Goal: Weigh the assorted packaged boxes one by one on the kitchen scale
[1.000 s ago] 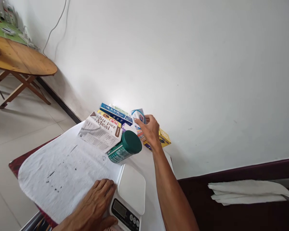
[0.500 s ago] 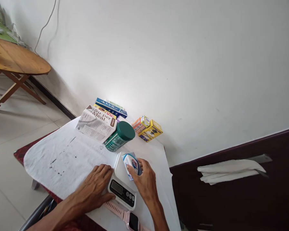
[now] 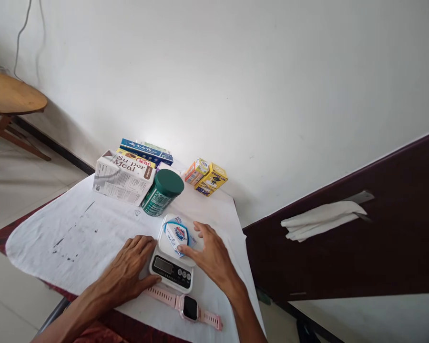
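A white and blue soap box (image 3: pixel 176 234) lies on the platform of a white kitchen scale (image 3: pixel 163 251). My right hand (image 3: pixel 214 255) is open at its right side, fingers apart, the thumb at the box's near edge. Fingers stretched out, my left hand (image 3: pixel 128 262) rests along the scale's left side, its thumb by the front corner. The scale's display looks dark, with no readable figures. In front of the scale lies a pink-strapped smartwatch (image 3: pixel 190 307) on the white cloth (image 3: pixel 67 233).
Behind the scale stands a green canister (image 3: pixel 163 192) beside a Su-per Meal box (image 3: pixel 123 177) and a blue box (image 3: pixel 146 151). A yellow box (image 3: pixel 211 179) and an orange box (image 3: pixel 196 171) stand farther right. A white towel (image 3: pixel 323 219) hangs on a dark panel.
My right hand has loosened its grip on the soap box, which now lies flatter on the scale. My left hand stays beside the scale. The view has shifted slightly.
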`<action>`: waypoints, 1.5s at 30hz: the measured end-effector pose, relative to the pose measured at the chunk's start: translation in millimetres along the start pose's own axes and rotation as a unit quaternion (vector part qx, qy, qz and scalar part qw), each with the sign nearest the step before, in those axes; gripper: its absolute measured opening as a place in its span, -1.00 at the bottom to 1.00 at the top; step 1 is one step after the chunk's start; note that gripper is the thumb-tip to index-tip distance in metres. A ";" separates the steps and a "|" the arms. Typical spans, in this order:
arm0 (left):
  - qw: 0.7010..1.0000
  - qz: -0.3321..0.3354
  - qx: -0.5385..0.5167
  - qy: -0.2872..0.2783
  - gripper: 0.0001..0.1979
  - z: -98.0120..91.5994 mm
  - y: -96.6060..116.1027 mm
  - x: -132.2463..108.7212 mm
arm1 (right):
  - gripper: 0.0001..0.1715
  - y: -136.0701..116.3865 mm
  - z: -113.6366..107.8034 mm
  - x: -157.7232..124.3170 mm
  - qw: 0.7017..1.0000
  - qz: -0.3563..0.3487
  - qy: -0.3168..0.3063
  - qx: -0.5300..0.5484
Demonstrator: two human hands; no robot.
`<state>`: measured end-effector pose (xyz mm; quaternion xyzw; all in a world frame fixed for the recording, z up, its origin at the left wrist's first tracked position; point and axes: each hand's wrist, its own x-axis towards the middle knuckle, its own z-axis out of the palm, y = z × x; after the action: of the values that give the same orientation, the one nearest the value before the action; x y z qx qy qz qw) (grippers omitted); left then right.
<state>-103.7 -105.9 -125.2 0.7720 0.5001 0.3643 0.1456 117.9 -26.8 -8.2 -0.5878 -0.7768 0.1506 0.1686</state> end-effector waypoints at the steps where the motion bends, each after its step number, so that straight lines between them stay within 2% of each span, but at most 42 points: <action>1: 1.000 0.003 0.002 0.004 -0.41 0.7 -0.9 -0.5 | -0.28 -3.3 5.8 0.2 1.000 -0.004 -0.013 -0.010; 3: 1.000 0.007 0.004 0.009 -0.41 1.7 -2.2 -1.1 | -0.38 -8.9 18.2 0.3 0.999 -0.013 -0.016 -0.024; 6: 1.000 0.001 -0.005 0.001 -0.40 2.3 -2.3 -0.7 | -0.54 -9.6 27.7 0.6 0.999 -0.026 0.020 -0.016; 8: 1.000 -0.008 -0.015 -0.006 -0.40 2.0 -1.4 -0.3 | -0.58 -3.8 22.6 3.6 0.998 -0.031 0.046 0.010; 11: 0.999 -0.022 -0.029 -0.010 -0.39 1.3 0.4 -0.1 | -0.53 9.0 -2.3 22.3 0.996 -0.006 0.086 0.037; 13: 0.999 -0.026 -0.033 -0.012 -0.37 1.8 1.0 -0.4 | -0.42 15.5 -24.7 49.7 0.990 0.024 0.140 0.018; 15: 0.999 -0.029 -0.026 -0.008 -0.34 4.6 0.1 -1.2 | -0.32 17.7 -44.4 89.3 0.979 0.043 0.197 -0.023; 18: 1.000 -0.022 -0.002 0.009 -0.24 15.7 -5.5 -3.6 | -0.37 14.6 -60.7 160.5 0.970 0.073 0.215 -0.091; 21: 0.999 0.002 0.022 0.047 -0.18 33.1 -14.6 -6.7 | -0.48 11.8 -62.2 225.6 0.962 0.112 0.205 -0.139; 23: 0.997 0.019 0.037 0.071 -0.19 43.2 -19.9 -7.4 | -0.53 12.9 -59.4 258.4 0.958 0.126 0.203 -0.157; 25: 0.994 0.031 0.056 0.087 -0.23 48.1 -23.5 -5.9 | -0.57 16.0 -55.7 282.3 0.955 0.138 0.200 -0.170; 28: 0.989 0.051 0.085 0.110 -0.28 43.5 -25.6 -0.5 | -0.60 22.0 -49.4 305.6 0.952 0.152 0.191 -0.182; 33: 0.990 0.066 0.074 0.096 -0.17 26.5 -24.7 8.1 | -0.58 33.3 -36.2 323.4 0.951 0.163 0.179 -0.190; 38: 0.989 0.064 0.092 0.094 -0.17 24.4 -22.2 11.3 | -0.43 37.8 -33.7 323.4 0.955 0.138 0.190 -0.179; 42: 0.992 0.058 0.089 0.066 -0.17 24.2 -19.4 9.1 | -0.27 25.2 -36.9 296.0 0.953 0.097 0.235 -0.165; 45: 0.997 0.033 0.062 0.038 -0.13 21.8 -15.2 6.6 | -0.25 14.4 -28.3 248.6 0.952 -0.002 0.298 -0.071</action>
<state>-96.8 -90.1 -146.4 0.7810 0.5012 0.3666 0.0661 80.1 217.7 32.1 -0.6148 -0.7012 -0.0872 0.3504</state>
